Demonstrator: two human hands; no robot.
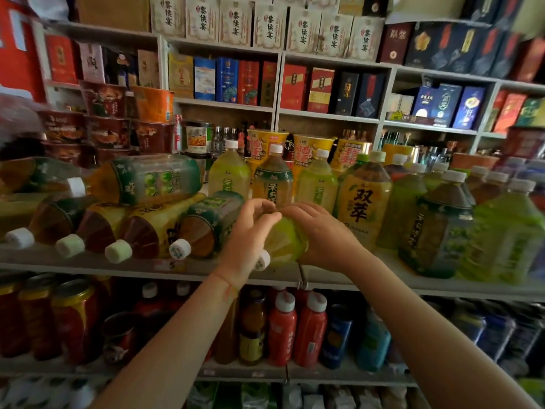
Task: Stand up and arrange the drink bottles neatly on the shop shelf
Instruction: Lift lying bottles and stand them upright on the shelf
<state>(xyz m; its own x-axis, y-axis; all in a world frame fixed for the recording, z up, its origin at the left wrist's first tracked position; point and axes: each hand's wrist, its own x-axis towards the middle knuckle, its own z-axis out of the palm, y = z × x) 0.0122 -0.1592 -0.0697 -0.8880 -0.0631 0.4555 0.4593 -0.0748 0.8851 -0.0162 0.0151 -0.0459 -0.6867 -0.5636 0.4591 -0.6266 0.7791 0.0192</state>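
A green-yellow drink bottle [284, 242] lies on its side on the middle shelf [88, 265], its white cap [262, 260] pointing toward me. My left hand [250, 228] grips its left side and my right hand [318, 231] grips its right side, fingers curled over the top. To the left, several amber tea bottles [141, 231] lie on their sides, with another bottle [141, 180] stacked on top of them. Behind and to the right, several tea bottles [364, 202] stand upright in rows.
Instant noodle cups [267, 141] stand behind the upright bottles. The shelf below holds red bottles [296, 332], jars [73, 317] and blue bottles [337, 335]. Boxed goods [227, 79] fill the upper shelves.
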